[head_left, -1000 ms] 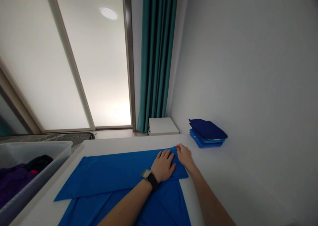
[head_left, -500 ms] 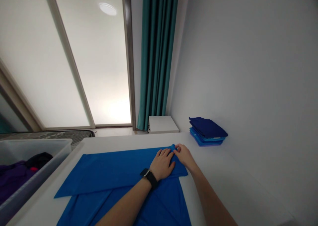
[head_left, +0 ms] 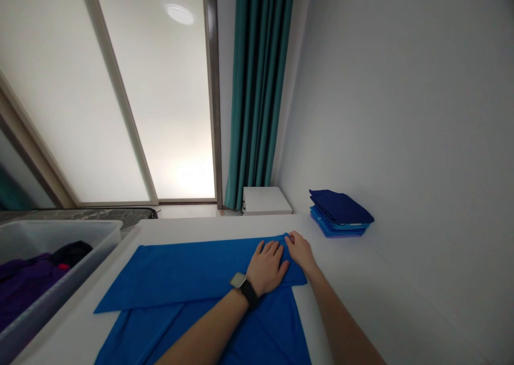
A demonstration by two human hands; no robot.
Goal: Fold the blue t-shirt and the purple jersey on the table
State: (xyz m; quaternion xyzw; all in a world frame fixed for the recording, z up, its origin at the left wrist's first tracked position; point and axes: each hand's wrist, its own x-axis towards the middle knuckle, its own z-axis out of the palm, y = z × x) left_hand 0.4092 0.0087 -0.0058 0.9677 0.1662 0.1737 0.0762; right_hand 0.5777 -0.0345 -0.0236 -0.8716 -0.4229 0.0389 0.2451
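Spreading toward me from the bottom of my view, a blue cloth (head_left: 180, 274) lies on a white table (head_left: 225, 226), its upper part folded over as a broad band with slanting ends, the rest running beneath and out of sight. The left hand (head_left: 266, 270), with a dark-strapped watch (head_left: 244, 287) on the wrist, rests palm down on the band toward its right end, fingers extended and gripping nothing. Just beside it, the right hand (head_left: 300, 251) pinches the cloth's far right corner between thumb and fingertips. Along the table's left edge I see a translucent bin (head_left: 98, 259) holding purple clothing (head_left: 28, 279), something black (head_left: 74, 251) and a small red patch (head_left: 63, 267). Beyond the right hand, near the wall (head_left: 401, 113), sits a stack of folded cloths (head_left: 341, 215), navy on top, brighter blues below. Past the table's far edge stands a low white cabinet (head_left: 265, 199), then a green curtain (head_left: 259, 86) hanging beside frosted sliding doors (head_left: 168, 113), a ceiling light mirrored in one panel.
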